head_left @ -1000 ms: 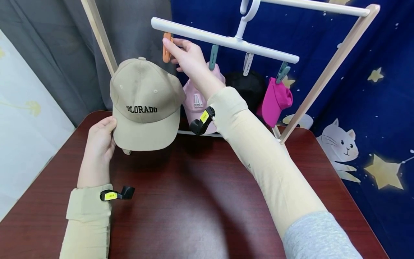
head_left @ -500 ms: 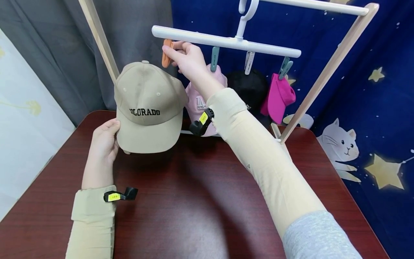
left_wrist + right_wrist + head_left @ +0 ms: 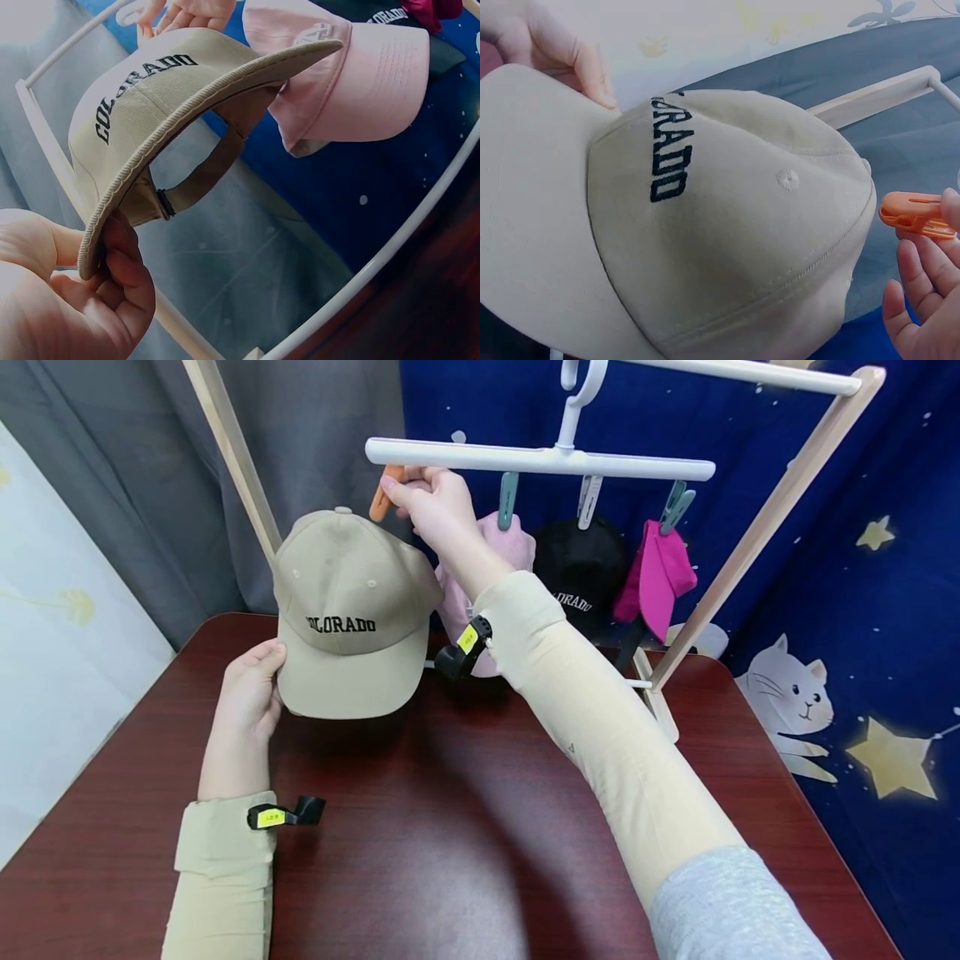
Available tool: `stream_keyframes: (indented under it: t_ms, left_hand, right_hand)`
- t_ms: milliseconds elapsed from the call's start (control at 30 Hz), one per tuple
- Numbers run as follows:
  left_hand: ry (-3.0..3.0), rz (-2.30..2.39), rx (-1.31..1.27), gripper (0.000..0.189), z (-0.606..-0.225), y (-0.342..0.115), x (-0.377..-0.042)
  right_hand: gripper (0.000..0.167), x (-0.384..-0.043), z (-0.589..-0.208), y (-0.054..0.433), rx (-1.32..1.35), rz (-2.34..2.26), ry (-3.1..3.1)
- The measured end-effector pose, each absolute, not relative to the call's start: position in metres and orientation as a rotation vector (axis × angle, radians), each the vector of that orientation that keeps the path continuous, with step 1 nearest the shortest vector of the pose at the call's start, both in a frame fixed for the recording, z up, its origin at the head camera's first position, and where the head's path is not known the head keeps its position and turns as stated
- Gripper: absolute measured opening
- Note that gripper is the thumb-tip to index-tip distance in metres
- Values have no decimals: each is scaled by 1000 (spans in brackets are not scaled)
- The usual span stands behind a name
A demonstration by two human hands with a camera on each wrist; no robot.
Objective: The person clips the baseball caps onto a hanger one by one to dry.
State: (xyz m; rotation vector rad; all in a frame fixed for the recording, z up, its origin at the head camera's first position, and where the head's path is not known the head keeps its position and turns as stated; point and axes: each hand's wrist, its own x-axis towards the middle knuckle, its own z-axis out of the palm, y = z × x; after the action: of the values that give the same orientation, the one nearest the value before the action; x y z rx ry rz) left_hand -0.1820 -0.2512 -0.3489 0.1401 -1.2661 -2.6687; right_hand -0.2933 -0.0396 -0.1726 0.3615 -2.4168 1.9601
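A beige baseball cap (image 3: pixel 352 585) lettered COLORADO hangs in the air at the left, its brim toward me. My left hand (image 3: pixel 246 697) grips the side edge of that brim, thumb on top and fingers curled beneath, as the left wrist view shows. Just above the crown, my right hand (image 3: pixel 444 510) pinches an orange clothespin (image 3: pixel 382 497) below the left end of a white hanger (image 3: pixel 465 456). In the right wrist view the clothespin (image 3: pixel 915 214) sits beside the crown, apart from it, between thumb and fingers.
Beneath the hanger are a pink cap (image 3: pixel 510 547), a black cap (image 3: pixel 581 568) and a magenta cap (image 3: pixel 658 577), with green and grey clothespins above them. A wooden rack (image 3: pixel 772 527) frames them on the dark red table (image 3: pixel 420 860). Curtains stand behind.
The hanger's raised left end has come down, so the bar is nearly level. Both hands have shifted slightly down, the beige cap also rightward. The orange clothespin has tilted.
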Motion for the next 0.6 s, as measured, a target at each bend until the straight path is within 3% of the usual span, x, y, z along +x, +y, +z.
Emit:
stream_keyframes:
  t_ms: [600]
  left_hand:
    - [-1315, -2661, 146, 17, -346, -251, -179]
  right_hand:
    - [10, -293, -182, -42, 351, 2098, -2231]
